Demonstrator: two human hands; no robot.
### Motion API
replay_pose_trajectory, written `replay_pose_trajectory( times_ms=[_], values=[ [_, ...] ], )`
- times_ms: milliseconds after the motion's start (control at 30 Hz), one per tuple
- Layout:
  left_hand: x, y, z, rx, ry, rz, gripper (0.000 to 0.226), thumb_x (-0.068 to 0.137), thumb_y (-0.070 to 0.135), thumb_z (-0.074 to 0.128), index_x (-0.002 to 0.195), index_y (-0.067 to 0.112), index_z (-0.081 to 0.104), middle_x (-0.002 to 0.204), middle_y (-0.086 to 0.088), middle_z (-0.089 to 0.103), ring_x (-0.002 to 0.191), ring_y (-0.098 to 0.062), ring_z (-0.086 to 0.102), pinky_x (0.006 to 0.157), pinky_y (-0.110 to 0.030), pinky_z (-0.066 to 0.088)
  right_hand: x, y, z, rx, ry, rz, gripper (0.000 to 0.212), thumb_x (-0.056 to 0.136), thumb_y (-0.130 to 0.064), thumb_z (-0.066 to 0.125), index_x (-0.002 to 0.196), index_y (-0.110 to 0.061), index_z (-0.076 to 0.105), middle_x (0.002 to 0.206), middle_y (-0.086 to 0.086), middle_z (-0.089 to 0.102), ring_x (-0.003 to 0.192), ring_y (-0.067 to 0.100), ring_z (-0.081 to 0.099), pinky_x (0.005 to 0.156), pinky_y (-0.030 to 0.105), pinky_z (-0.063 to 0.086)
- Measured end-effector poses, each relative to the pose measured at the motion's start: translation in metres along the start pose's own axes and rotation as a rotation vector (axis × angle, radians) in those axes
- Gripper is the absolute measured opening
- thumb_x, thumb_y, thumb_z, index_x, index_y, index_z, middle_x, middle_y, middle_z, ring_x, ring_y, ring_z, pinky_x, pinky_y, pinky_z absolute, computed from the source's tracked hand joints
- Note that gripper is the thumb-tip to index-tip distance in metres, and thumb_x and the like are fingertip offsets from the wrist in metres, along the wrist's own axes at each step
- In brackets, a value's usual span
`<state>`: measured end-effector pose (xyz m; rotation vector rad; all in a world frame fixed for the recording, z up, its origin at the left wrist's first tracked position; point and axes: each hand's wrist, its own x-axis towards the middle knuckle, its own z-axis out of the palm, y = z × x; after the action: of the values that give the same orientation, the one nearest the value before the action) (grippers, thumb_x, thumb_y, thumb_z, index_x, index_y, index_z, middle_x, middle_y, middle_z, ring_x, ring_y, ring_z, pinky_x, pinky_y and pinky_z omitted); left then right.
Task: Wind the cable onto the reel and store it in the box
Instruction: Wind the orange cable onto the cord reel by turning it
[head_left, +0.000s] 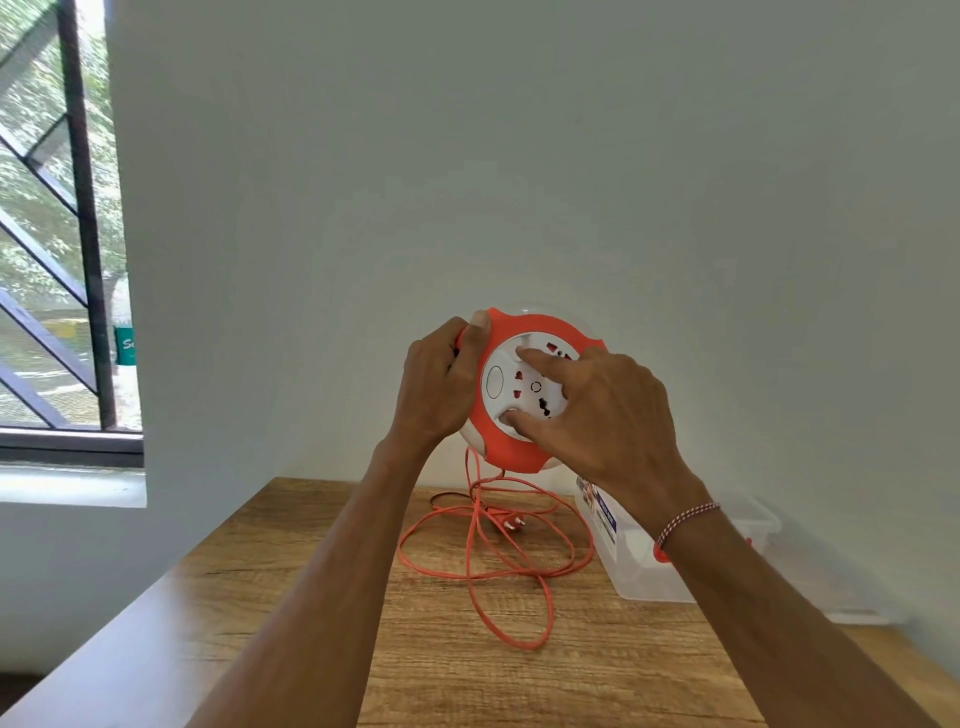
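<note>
I hold a round orange and white cable reel (511, 447) upright in the air above the table's far end. My left hand (439, 387) grips its left rim, thumb on top. The fingers of my right hand (597, 415) press on the white socket disc (498, 382) in the reel's face. An orange cable (488, 551) hangs from the reel's underside and lies in loose loops on the wooden table (415, 675), its plug (511, 524) among the loops. A clear plastic box (639, 571) stands to the right, partly hidden by my right forearm.
A plain wall stands right behind the table. At the left is a window (52, 234) with dark bars and a sill. The box's lid seems to lie beside it at the right, under my arm.
</note>
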<state>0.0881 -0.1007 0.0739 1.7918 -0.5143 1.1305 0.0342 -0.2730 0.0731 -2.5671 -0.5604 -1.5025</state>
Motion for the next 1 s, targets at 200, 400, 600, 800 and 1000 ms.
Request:
replay_pose_trajectory(
  times_ms=[200,400,600,800,1000],
  values=[
    [0.000,-0.003,-0.002,-0.068,0.017,-0.039,0.057,0.102,0.048,0.034,0.082,0.002,0.061,0.071,-0.013,0.068,0.061,-0.028,0.065,0.056,-0.040,0.054,0.008,0.012,-0.006,0.073,0.021,-0.212,0.043,0.085,-0.049,0.065,0.122,-0.028,0.067,0.108,0.005,0.062,0.099,0.020,0.050,0.075,0.032,0.053],
    [0.000,-0.004,-0.002,-0.057,0.018,-0.040,0.055,0.103,0.047,0.034,0.084,0.003,0.063,0.072,-0.009,0.070,0.062,-0.025,0.067,0.059,-0.040,0.057,0.008,0.011,-0.010,-0.011,-0.197,-0.357,0.041,0.065,-0.023,0.089,0.103,-0.031,0.075,0.139,0.004,0.053,0.119,0.028,0.044,0.088,0.044,0.054],
    [-0.001,-0.001,-0.001,-0.025,-0.002,-0.016,0.058,0.103,0.046,0.035,0.083,-0.001,0.063,0.073,-0.016,0.069,0.062,-0.034,0.066,0.059,-0.053,0.055,0.007,0.007,-0.012,-0.083,-0.169,-0.344,0.050,0.059,-0.030,0.092,0.105,-0.038,0.074,0.130,0.003,0.058,0.109,0.028,0.049,0.080,0.040,0.051],
    [-0.003,-0.002,0.000,-0.010,-0.002,-0.034,0.054,0.102,0.047,0.036,0.083,0.005,0.065,0.075,-0.007,0.071,0.064,-0.022,0.070,0.060,-0.043,0.059,0.003,0.008,-0.005,-0.039,-0.124,-0.235,0.058,0.076,-0.021,0.079,0.126,-0.043,0.060,0.119,0.011,0.053,0.108,0.029,0.053,0.081,0.040,0.053],
    [-0.002,-0.001,0.002,-0.031,0.012,-0.032,0.055,0.103,0.048,0.035,0.072,0.007,0.056,0.062,-0.005,0.062,0.055,-0.021,0.061,0.052,-0.037,0.049,0.002,0.005,-0.007,0.040,-0.032,-0.070,0.060,0.079,-0.060,0.060,0.134,-0.037,0.055,0.106,0.007,0.067,0.086,0.023,0.065,0.073,0.033,0.056]
  ],
)
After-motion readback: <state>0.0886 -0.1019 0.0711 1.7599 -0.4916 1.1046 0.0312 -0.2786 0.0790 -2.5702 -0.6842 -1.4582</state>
